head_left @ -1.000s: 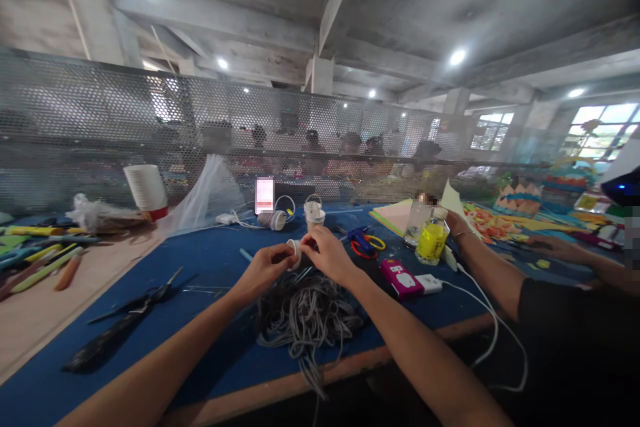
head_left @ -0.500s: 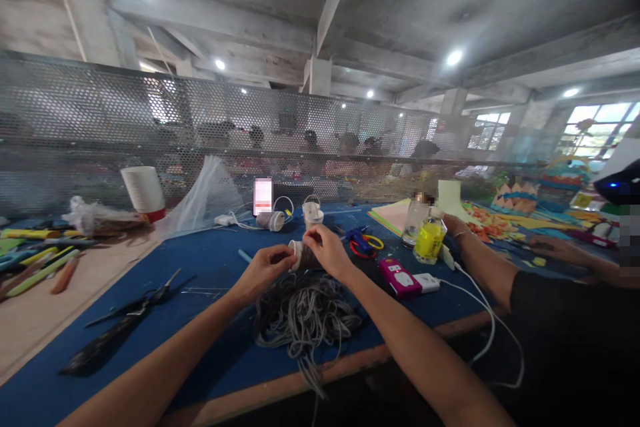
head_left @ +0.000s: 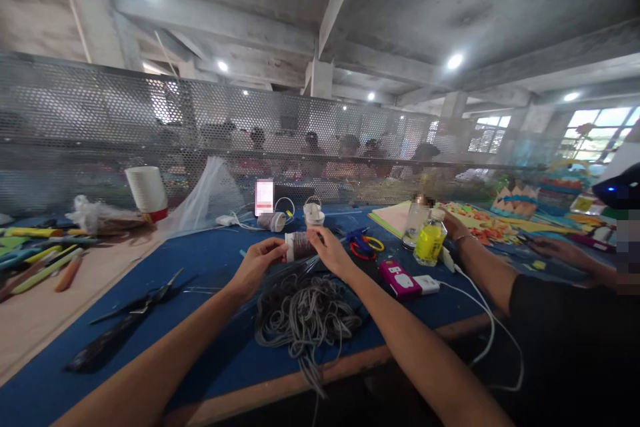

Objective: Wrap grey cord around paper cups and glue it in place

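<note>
Clock directions are taken from the wrapped cup, with twelve o'clock away from me. My left hand [head_left: 259,265] has thumb and fingers pinched on the white rim at the nine o'clock end of the wrapped cup [head_left: 303,246]. My right hand [head_left: 326,252] is closed on its three o'clock end, the fingertips hiding that end. The hands are apart, with the cup bridging them on its side, above the counter [head_left: 205,247].

Handling, as I judge it: very light; thin walls, liable to dent under a hard squeeze; the grey-brown winding soft and prone to slip if rubbed lengthwise. The rim looks the stiffest place to take hold; hold the wound middle only lightly.

At six o'clock, near me, lies a loose heap of grey cord [head_left: 307,317]. At eleven, a second wound cup [head_left: 273,221] lies on its side; just past twelve, a small handled pail [head_left: 314,215] stands upright. At three, a blue tool [head_left: 357,238], then a yellow-labelled bottle [head_left: 430,241]; beyond it, a co-worker's forearm [head_left: 483,263]. At four, a magenta box [head_left: 400,278]. At eight, a black-handled cutting tool [head_left: 135,313]. At ten, tilted stacked white cups [head_left: 146,190].
</note>
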The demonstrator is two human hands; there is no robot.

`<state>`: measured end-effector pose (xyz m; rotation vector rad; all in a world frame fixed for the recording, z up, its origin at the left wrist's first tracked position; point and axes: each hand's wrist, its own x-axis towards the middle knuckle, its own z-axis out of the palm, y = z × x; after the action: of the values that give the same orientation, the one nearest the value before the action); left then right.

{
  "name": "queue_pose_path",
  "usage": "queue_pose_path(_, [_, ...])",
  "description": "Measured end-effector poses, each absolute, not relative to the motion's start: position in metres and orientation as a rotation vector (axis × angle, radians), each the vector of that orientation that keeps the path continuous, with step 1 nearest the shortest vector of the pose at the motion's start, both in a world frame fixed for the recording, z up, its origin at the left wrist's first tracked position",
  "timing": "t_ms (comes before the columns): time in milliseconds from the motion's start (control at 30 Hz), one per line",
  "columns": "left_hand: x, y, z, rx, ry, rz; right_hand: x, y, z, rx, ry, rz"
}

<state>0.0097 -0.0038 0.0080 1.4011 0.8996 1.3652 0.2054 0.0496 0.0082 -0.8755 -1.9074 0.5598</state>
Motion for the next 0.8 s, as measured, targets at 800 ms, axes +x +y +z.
queue_pose_path(800, [0.009, -0.005, 0.010, 1.329, 1.043, 1.356, 0.205, 0.030, 0.018, -0.782, -2.023, 0.165])
